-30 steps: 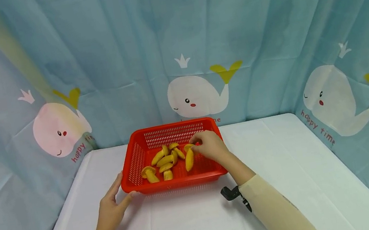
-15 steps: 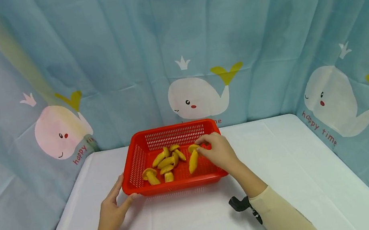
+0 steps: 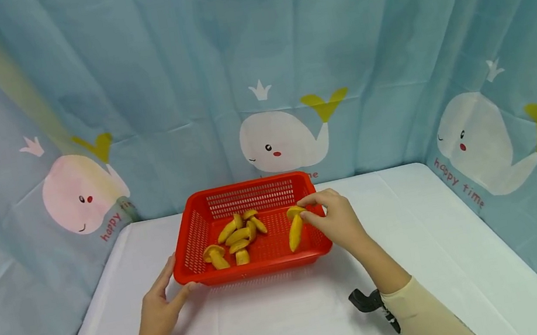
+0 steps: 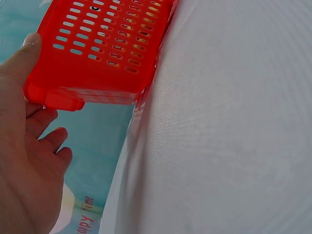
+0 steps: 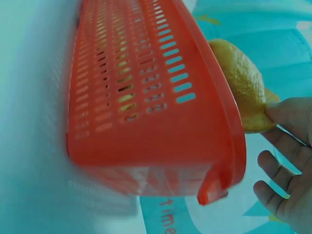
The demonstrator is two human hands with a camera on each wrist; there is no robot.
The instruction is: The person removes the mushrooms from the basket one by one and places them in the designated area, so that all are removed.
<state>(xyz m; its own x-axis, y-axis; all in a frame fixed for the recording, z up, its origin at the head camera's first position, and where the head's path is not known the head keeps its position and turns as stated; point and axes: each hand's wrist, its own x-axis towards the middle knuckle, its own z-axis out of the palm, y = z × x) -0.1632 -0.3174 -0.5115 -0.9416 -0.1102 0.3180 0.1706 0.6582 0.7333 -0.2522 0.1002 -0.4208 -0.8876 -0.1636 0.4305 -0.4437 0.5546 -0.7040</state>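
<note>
Both hands work at the red basket on the white table: the left hand rests open against its near-left corner, while the right hand pinches 1 yellow mushroom toy by its cap, just above the basket's right end. It looks light, stiff and smooth, so the stem-cap junction seems the surest hold.

Red baskets: one
Yellow mushroom pieces in the basket: about eight, some overlapping
Yellow mushroom pieces held: one
Hands: two, left and right
Whales on the curtain: three
</note>
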